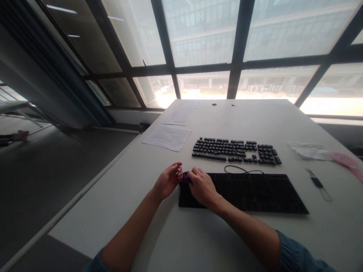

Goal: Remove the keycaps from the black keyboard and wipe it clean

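With our right hand [202, 187], fingers clamped, we hold what looks like a purple cloth [186, 178] at the black keyboard [255, 194]'s far left corner. Our left hand [168, 182] curls beside it; whether gripping, we cannot tell. Loose keys [222, 147] lie farther off.

A white table [249, 121] bears a black keyboard base [272, 194], rows of dark keycaps [221, 147], papers [168, 138] and a small tool [317, 183].

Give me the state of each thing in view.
Right hand: pinching purple wad
Purple wad: held, partly hidden
Left hand: fingers curled, contact unclear
Keyboard base: lying flat
Keycaps: detached, laid in rows
Cable: loosely looped
Keycap puller: lying down
Papers: spread out
White wrapping: rumpled
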Action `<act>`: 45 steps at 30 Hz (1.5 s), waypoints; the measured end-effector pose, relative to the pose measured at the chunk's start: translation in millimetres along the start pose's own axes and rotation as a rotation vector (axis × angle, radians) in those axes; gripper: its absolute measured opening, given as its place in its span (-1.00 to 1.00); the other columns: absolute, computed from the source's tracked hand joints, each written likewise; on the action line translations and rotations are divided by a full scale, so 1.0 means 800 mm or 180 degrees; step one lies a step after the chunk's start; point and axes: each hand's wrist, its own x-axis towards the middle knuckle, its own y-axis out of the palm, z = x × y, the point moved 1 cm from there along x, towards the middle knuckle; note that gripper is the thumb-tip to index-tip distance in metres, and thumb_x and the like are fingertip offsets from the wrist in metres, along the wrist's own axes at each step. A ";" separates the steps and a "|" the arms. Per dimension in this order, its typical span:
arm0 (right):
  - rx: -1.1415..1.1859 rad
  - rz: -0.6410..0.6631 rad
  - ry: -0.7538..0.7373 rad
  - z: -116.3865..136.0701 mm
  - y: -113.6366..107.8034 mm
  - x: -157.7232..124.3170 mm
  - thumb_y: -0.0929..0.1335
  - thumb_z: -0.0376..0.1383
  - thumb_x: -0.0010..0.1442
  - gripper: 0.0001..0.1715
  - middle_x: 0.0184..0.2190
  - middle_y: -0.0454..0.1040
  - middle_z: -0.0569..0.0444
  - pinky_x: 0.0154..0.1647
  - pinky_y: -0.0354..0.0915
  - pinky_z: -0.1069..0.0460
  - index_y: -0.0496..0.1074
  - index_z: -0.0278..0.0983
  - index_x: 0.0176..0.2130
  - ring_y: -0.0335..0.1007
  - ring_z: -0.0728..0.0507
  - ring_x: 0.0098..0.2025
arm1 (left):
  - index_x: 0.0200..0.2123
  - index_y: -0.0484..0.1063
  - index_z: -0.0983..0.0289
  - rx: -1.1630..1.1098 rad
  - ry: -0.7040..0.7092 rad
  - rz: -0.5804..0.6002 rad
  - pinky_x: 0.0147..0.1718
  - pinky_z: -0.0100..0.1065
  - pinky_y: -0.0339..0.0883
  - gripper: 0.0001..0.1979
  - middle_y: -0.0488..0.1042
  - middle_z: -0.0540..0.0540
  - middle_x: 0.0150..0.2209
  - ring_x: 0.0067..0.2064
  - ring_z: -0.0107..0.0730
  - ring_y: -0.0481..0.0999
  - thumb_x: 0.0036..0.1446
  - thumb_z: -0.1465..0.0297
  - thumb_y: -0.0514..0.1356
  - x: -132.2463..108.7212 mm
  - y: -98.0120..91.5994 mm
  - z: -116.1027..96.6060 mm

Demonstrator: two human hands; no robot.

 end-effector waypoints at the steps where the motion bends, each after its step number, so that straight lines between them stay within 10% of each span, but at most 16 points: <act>1: 0.0010 -0.0002 0.0004 0.000 0.000 0.000 0.32 -0.41 0.25 -0.88 -0.20 0.45 -0.01 -0.11 0.21 0.00 0.44 -0.23 -0.21 0.31 -0.16 -0.12 | -0.19 0.48 0.37 0.0069 0.0008 -0.0014 -0.46 -0.47 0.28 -0.87 0.32 0.01 -0.44 -0.45 -0.52 0.33 0.16 0.49 0.23 0.001 -0.001 0.001; 31: 0.0202 -0.0254 0.0272 -0.003 0.005 -0.003 0.31 -0.39 0.25 -0.82 -0.18 0.43 0.00 -0.14 0.25 0.03 0.45 -0.24 -0.14 0.34 -0.14 -0.15 | -0.40 0.33 0.31 -0.0035 -0.0201 0.0118 -0.56 -0.49 0.14 -0.94 0.16 -0.07 -0.52 -0.54 -0.57 0.17 0.09 0.54 0.15 0.003 -0.005 -0.001; 45: 0.0353 -0.0478 -0.0056 0.000 -0.004 -0.003 0.27 -0.50 0.20 -0.65 -0.07 0.45 -0.01 0.04 0.23 -0.02 0.50 -0.21 -0.10 0.26 -0.17 -0.02 | -0.32 0.47 0.35 0.1656 0.0183 -0.0461 -0.55 -0.53 0.15 -0.85 0.40 0.01 -0.47 -0.52 -0.55 0.31 0.02 0.40 0.28 0.010 -0.016 -0.002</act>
